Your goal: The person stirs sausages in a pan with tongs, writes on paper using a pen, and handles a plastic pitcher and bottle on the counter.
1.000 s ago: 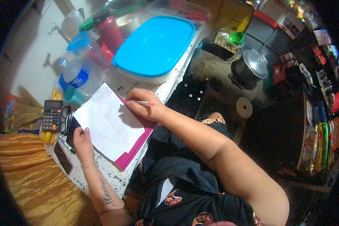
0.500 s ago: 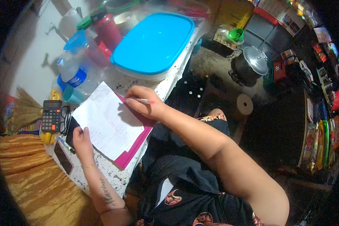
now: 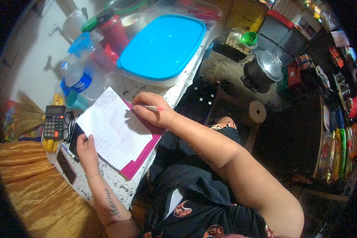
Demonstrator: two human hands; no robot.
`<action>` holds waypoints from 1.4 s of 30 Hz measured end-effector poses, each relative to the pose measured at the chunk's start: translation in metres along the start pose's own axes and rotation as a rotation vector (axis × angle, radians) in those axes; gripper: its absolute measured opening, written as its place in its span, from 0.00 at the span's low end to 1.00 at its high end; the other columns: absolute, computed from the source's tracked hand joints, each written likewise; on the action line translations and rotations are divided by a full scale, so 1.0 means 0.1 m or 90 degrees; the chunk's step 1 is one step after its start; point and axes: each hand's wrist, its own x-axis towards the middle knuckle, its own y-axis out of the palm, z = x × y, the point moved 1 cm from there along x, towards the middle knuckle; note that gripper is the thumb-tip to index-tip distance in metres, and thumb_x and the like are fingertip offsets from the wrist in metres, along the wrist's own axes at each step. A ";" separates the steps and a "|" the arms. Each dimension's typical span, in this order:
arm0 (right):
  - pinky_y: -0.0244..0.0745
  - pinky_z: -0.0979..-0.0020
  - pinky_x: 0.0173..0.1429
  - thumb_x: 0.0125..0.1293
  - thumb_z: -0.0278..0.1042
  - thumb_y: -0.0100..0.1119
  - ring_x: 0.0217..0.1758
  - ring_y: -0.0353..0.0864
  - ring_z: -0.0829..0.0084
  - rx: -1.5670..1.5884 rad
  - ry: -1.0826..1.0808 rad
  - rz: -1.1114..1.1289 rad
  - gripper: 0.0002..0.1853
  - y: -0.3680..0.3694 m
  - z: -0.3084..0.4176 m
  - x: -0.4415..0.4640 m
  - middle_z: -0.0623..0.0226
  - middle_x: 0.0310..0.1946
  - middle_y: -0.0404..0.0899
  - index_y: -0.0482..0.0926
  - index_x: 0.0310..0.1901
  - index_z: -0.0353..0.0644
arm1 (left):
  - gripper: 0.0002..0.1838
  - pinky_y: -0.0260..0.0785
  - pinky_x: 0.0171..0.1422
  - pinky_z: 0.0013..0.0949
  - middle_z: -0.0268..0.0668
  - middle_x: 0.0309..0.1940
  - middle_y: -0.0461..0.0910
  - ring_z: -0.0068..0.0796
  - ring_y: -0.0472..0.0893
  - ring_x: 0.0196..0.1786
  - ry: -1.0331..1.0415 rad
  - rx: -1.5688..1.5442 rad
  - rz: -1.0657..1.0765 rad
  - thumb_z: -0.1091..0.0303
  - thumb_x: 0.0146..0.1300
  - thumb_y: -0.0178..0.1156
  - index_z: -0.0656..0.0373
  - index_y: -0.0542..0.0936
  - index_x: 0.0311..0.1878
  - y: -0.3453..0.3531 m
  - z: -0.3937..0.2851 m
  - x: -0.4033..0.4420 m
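Observation:
A lined sheet of paper (image 3: 113,127) covered with faint handwriting lies on a magenta folder or notebook (image 3: 137,162) at the table's edge. My right hand (image 3: 151,106) is closed round a pen (image 3: 154,108) with a red mark near its back end. That hand rests on the paper's upper right side; the pen's tip is hidden behind my fingers. At the paper's lower left edge, my left hand (image 3: 87,150) holds the sheet, thumb on top and fingers curled beside it. Left of it are another pen (image 3: 70,152) and a phone (image 3: 66,167).
A calculator (image 3: 54,123) and eyeglasses (image 3: 69,126) lie on the left. Behind the paper stand a teal cup (image 3: 76,100), a plastic bottle (image 3: 76,77), a red tumbler (image 3: 113,29) and a blue-lidded container (image 3: 162,47). A lidded pot (image 3: 265,67) sits at right, beyond the table.
The view has shifted very slightly. Both hands, the pen and the paper keep nearly the same places.

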 end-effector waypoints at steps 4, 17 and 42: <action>0.77 0.62 0.48 0.65 0.40 0.59 0.43 0.83 0.56 -0.017 0.010 0.013 0.14 -0.02 0.01 0.00 0.53 0.37 0.81 0.80 0.42 0.37 | 0.07 0.66 0.42 0.24 0.30 0.32 0.72 0.16 0.70 0.35 -0.005 0.013 0.005 0.73 0.70 0.58 0.65 0.71 0.42 -0.02 0.00 -0.01; 0.77 0.62 0.46 0.66 0.40 0.60 0.41 0.82 0.56 -0.033 0.018 0.011 0.13 0.00 0.01 -0.01 0.53 0.36 0.81 0.80 0.41 0.37 | 0.06 0.65 0.42 0.23 0.29 0.31 0.72 0.16 0.70 0.35 -0.008 -0.001 0.015 0.73 0.70 0.57 0.65 0.71 0.42 -0.02 -0.05 -0.02; 0.76 0.62 0.46 0.65 0.39 0.60 0.41 0.82 0.55 -0.026 -0.006 0.007 0.12 -0.01 0.00 -0.01 0.53 0.35 0.81 0.79 0.40 0.37 | 0.05 0.66 0.43 0.24 0.30 0.34 0.74 0.17 0.71 0.36 -0.019 0.001 0.013 0.74 0.70 0.57 0.65 0.73 0.43 -0.01 0.03 0.00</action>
